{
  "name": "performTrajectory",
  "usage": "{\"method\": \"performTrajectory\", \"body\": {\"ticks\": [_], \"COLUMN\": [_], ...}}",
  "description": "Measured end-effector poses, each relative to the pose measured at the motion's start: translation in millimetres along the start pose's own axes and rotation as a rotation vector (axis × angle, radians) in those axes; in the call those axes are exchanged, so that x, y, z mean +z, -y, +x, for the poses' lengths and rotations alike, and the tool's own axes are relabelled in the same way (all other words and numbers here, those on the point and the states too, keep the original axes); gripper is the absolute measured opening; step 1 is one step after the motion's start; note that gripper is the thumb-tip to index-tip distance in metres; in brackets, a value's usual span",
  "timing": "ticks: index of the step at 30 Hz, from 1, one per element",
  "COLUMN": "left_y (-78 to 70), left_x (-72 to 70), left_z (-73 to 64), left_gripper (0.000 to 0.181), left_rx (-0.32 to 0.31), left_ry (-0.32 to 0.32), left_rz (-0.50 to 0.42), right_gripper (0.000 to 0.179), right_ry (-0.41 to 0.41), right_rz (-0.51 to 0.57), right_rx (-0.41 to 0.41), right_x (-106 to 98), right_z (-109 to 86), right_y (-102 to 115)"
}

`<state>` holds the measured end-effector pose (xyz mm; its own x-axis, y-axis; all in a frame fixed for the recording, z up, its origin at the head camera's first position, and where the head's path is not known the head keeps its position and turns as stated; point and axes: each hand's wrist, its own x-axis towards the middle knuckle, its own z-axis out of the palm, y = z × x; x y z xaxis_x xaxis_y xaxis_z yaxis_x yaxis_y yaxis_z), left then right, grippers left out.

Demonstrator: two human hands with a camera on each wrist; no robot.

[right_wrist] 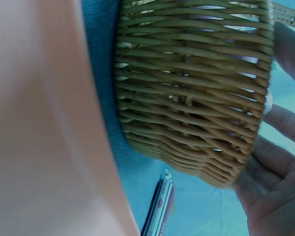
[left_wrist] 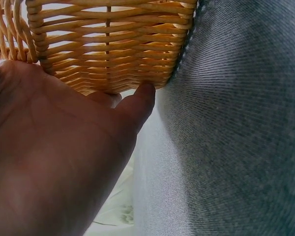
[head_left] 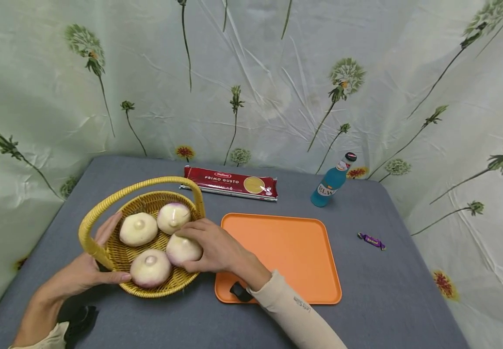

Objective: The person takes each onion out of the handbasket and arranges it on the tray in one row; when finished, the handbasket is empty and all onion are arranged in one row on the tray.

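Observation:
A yellow wicker basket with an arched handle stands on the left of the table. Inside lie several white turnips tinged purple, among them a front turnip, a left turnip and a back turnip. My left hand grips the basket's left side, thumb at the front rim and fingers farther back. In the left wrist view its palm faces the woven wall. My right hand reaches over the right rim and holds the right-hand turnip between thumb and fingers. That turnip is partly hidden by the hand.
Right of the basket lies an orange tray, partly under my right forearm. Behind are a red spaghetti packet and a blue bottle. A purple-wrapped candy lies at the right. A flowered curtain surrounds the table.

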<state>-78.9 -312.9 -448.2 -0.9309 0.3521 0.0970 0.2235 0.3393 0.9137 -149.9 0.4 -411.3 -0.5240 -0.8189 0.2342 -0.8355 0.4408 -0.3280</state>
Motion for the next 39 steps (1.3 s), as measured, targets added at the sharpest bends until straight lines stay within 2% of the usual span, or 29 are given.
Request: {"method": "performTrajectory", "body": {"ticks": [11,18,25,32,39], "left_y": [-0.4,-0.7,-0.6,1.4,1.5], "left_x": [1.6,1.8,2.1,0.4,-0.6], "left_z": [-1.1,-0.5,0.1,0.5,2.6], "left_gripper": [0.132,0.132,0.132,0.132,0.13], "left_rx": [0.01,0.006,0.001,0.023,0.054], "left_ry": [-0.016,-0.013,-0.011,-0.006,-0.002], "left_rz": [0.03,0.022,0.023,0.029,0.04], "right_gripper": [0.058,0.058,0.058,0.055,0.056], "right_ry": [-0.156,-0.167,-0.185,-0.211,-0.207], "right_rz": [0.123,0.167,0.165,0.161,0.151], "right_rx": [-0.005,0.03,0.054,0.072,0.162], "right_x": [-14,-26,-32,-36,-41], "right_z": [-13.1,-23.5,-33.5,-45.6,-64.8], "right_y": [5,5,2,-6,-18]}}
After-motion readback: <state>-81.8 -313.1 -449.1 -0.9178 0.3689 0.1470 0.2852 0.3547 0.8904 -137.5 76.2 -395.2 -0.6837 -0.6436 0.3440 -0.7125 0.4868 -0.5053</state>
